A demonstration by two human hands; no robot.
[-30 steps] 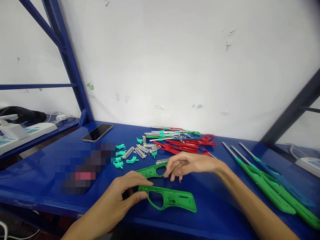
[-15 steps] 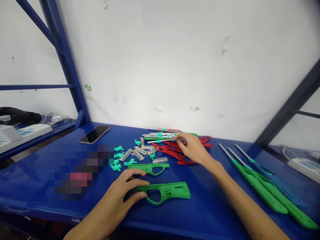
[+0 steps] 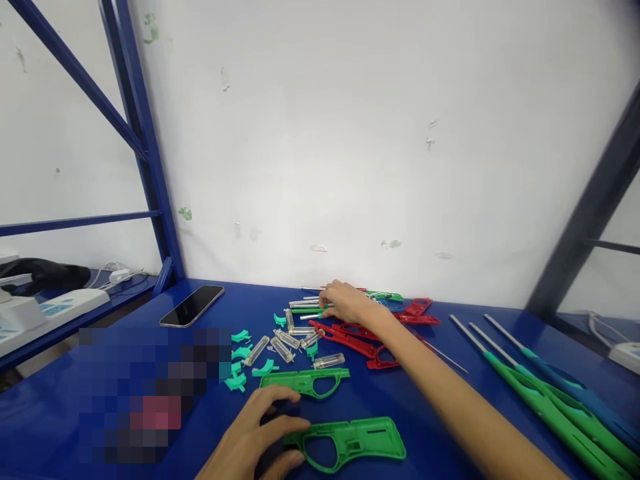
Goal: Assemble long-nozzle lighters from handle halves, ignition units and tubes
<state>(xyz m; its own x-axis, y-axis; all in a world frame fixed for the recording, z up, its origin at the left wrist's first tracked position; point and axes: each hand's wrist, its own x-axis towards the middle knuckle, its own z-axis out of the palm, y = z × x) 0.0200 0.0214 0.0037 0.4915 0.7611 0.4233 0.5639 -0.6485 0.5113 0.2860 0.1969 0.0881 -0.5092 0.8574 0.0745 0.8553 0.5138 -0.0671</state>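
Note:
My left hand [image 3: 263, 433] has its thumb and fingers closed on the left end of a green lighter casing half [image 3: 357, 443], which lies inner side up. A second green casing half [image 3: 310, 383] lies just beyond those fingers. At the back of the table, my right hand [image 3: 347, 303] reaches into a pile of metal tubes, its bent fingers and thumb pinching a metal tube [image 3: 309, 317]; the fingers partly hide the grip. Red casing halves [image 3: 350, 340] lie under and beside the right wrist. Clear fuel tanks [image 3: 284, 348] and teal triggers [image 3: 236, 381] are scattered left of them.
Several long lighters [image 3: 545, 393] with green or blue handles lie at the right. A phone [image 3: 193, 307] rests at the back left, near a blurred patch. A thin metal rod [image 3: 443, 353] lies beyond my right forearm. The white wall [image 3: 310, 167] closes off the back.
My right hand has moved left along the pile of metal tubes. My left hand stays at the green casing half. The view has tilted up, so the table sits lower.

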